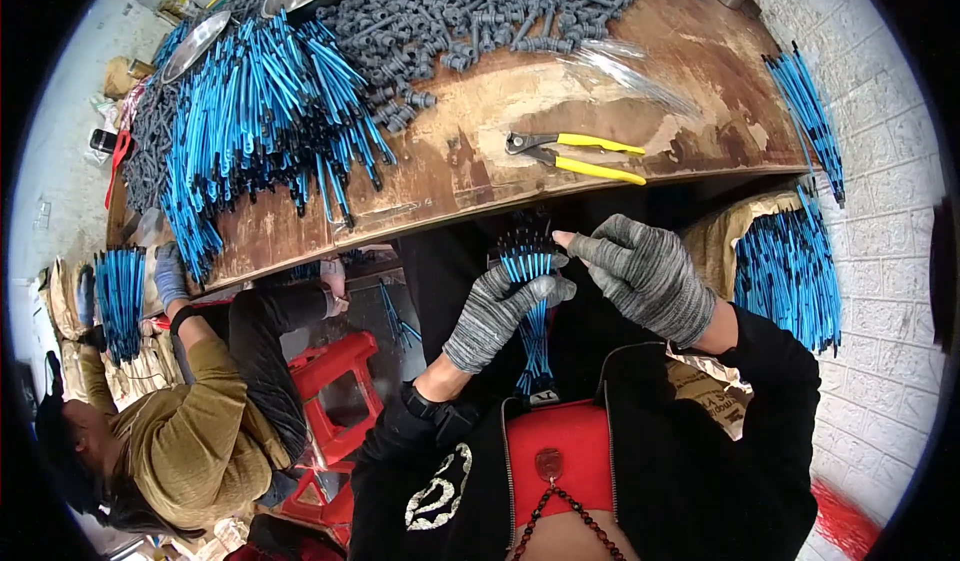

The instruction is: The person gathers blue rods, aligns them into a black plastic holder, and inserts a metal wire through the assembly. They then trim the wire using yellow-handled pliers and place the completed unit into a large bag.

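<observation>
My left hand [500, 311], in a grey knitted glove, is wrapped round a small bundle of thin blue rods with black tips [536, 333]. The bundle stands upright in front of my chest, its tips fanned out above the fingers. My right hand [640, 276], gloved alike with a bare fingertip showing, is beside those tips at the right. Its fingers are curled and pressed together; what they may pinch is too small to make out. On the wooden table [450, 181] ahead lie cutting pliers with yellow handles [575, 153].
A heap of blue rods [260, 111] and many grey plastic parts [480, 11] cover the table's far side. At right, a sack [790, 271] holds more rods. A co-worker [190, 421] sits at left near a red stool [335, 391]. Clear thin strips [630, 76] lie behind the pliers.
</observation>
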The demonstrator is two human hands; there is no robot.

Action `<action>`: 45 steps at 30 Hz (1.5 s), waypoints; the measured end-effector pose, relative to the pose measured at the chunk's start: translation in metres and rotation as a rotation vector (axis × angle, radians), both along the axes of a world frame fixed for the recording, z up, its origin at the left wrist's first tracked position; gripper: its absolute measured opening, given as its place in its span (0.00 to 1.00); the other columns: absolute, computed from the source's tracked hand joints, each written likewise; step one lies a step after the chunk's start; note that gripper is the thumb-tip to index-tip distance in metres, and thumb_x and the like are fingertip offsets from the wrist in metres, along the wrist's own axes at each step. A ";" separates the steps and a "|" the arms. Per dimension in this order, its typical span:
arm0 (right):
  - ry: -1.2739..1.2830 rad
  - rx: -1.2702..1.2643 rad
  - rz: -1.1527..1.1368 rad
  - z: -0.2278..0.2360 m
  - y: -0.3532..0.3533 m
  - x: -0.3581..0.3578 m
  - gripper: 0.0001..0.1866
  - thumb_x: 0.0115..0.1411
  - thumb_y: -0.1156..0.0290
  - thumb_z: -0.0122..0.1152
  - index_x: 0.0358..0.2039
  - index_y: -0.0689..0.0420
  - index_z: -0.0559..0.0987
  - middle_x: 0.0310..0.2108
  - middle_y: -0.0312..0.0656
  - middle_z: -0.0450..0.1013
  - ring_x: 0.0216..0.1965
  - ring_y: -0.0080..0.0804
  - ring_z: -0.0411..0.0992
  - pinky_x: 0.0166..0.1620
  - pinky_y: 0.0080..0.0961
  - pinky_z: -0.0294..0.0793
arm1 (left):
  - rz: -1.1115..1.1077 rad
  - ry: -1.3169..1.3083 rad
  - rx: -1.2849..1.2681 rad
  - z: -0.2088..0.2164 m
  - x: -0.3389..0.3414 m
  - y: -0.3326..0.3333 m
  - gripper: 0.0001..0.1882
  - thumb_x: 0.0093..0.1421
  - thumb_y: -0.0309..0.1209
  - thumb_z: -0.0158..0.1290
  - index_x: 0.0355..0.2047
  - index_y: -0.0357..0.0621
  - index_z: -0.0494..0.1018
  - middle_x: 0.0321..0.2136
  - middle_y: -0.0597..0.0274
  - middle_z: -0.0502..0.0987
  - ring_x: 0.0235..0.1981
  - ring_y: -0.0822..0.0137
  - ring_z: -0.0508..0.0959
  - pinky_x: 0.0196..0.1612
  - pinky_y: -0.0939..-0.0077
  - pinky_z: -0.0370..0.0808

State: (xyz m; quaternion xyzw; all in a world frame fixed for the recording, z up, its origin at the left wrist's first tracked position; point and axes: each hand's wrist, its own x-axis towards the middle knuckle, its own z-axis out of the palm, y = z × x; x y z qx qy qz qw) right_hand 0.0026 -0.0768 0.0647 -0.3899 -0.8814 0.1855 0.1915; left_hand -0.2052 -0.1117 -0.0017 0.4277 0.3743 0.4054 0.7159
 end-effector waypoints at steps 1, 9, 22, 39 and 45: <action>0.031 -0.031 0.005 -0.001 0.000 -0.001 0.23 0.52 0.72 0.56 0.51 0.49 0.74 0.29 0.40 0.69 0.28 0.36 0.72 0.30 0.29 0.74 | 0.009 -0.007 -0.006 -0.001 0.000 -0.001 0.15 0.62 0.27 0.50 0.49 0.41 0.71 0.39 0.58 0.79 0.41 0.69 0.78 0.47 0.77 0.73; 0.125 -0.076 -0.008 -0.009 -0.002 0.002 0.24 0.53 0.72 0.55 0.52 0.51 0.73 0.29 0.41 0.69 0.27 0.36 0.71 0.29 0.28 0.74 | -0.003 -0.003 0.016 -0.002 0.006 -0.002 0.14 0.62 0.26 0.50 0.49 0.40 0.72 0.41 0.60 0.78 0.42 0.69 0.77 0.48 0.77 0.73; -0.144 0.309 0.009 -0.005 -0.006 0.011 0.22 0.51 0.69 0.57 0.49 0.55 0.74 0.31 0.38 0.71 0.30 0.33 0.71 0.30 0.27 0.73 | -0.060 0.038 -0.036 0.004 0.012 -0.001 0.14 0.62 0.26 0.51 0.48 0.40 0.72 0.40 0.59 0.79 0.43 0.69 0.77 0.49 0.77 0.72; 0.183 0.351 -0.001 -0.014 -0.006 0.005 0.18 0.43 0.78 0.61 0.39 0.54 0.80 0.29 0.36 0.72 0.29 0.32 0.70 0.31 0.25 0.72 | -0.132 0.033 0.064 0.000 0.011 -0.003 0.14 0.61 0.27 0.52 0.47 0.41 0.73 0.43 0.63 0.77 0.43 0.69 0.76 0.49 0.76 0.72; 0.412 0.094 -0.078 -0.026 -0.008 0.003 0.15 0.45 0.79 0.62 0.37 0.56 0.79 0.29 0.38 0.72 0.30 0.34 0.71 0.31 0.26 0.73 | -0.161 -0.067 -0.004 0.002 0.013 -0.001 0.14 0.60 0.29 0.54 0.46 0.41 0.75 0.41 0.64 0.77 0.42 0.72 0.75 0.48 0.75 0.71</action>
